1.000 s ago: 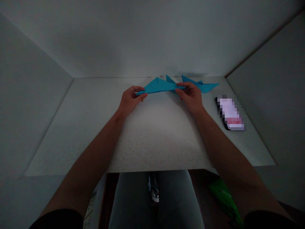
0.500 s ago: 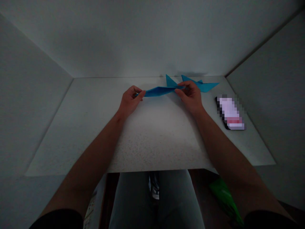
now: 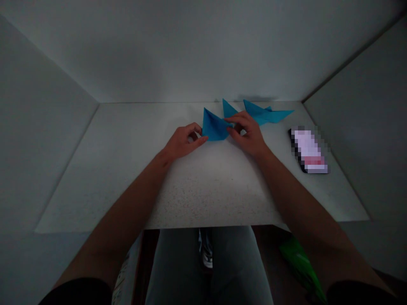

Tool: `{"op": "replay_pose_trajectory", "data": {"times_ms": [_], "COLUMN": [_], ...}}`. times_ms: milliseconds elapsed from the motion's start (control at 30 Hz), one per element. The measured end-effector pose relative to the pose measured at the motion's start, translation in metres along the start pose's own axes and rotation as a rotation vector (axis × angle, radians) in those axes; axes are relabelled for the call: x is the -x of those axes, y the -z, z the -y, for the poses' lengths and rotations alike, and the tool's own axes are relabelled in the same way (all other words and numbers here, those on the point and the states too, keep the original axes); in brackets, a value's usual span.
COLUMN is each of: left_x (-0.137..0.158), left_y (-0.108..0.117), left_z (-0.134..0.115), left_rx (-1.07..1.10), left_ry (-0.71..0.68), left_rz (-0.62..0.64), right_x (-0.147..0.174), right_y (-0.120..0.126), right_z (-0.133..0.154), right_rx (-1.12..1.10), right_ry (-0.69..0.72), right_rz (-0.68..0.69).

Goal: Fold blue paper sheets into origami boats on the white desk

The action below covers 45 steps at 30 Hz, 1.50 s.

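Observation:
Between my hands is a folded blue paper [image 3: 215, 128], its pointed flap standing up on the left side. My left hand [image 3: 187, 140] pinches its lower left edge between thumb and fingers. The right end of the paper sits in a pinch of my right hand [image 3: 246, 131]. Behind my right hand are more blue folded-paper pieces: a pointed one [image 3: 228, 109], partly hidden by the fingers, and a boat-like origami shape [image 3: 269, 113] with long sharp ends.
A phone [image 3: 310, 150] with a lit, blurred screen lies on the right of the white speckled tabletop [image 3: 203, 186]. Pale walls [image 3: 197, 51] enclose the table at the back and sides. Below the front edge, a green bag [image 3: 300, 262] lies at the right.
The held paper has turned from a long, flat strip to a shorter shape with a raised point. My left hand has moved right and nearer to me, closer to my right hand.

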State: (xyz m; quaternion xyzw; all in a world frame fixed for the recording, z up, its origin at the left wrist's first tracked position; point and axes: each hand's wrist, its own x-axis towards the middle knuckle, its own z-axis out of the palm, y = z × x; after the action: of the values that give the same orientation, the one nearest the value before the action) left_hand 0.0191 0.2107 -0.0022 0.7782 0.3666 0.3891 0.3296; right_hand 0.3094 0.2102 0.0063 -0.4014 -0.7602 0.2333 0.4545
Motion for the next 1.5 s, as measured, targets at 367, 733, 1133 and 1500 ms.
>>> {"op": "replay_pose_trajectory", "data": {"times_ms": [367, 733, 1133, 1500], "left_x": [-0.002, 0.001, -0.002, -0.004], "left_y": [0.007, 0.01, 0.011, 0.011], "left_z": [0.007, 0.004, 0.001, 0.002], "left_rx": [-0.194, -0.299, -0.314, -0.35], "left_ry": [-0.076, -0.153, -0.059, 0.068], "left_rz": [-0.175, 0.08, 0.067, 0.06], "right_x": [0.004, 0.001, 0.0, 0.0], "right_y": [-0.004, -0.004, -0.002, -0.003], "right_z": [-0.004, -0.004, -0.016, -0.008], "right_rx": [0.093, 0.151, 0.259, 0.156], "right_ry": [0.172, 0.197, 0.082, -0.068], "right_rz": [0.305, 0.308, 0.251, 0.291]}}
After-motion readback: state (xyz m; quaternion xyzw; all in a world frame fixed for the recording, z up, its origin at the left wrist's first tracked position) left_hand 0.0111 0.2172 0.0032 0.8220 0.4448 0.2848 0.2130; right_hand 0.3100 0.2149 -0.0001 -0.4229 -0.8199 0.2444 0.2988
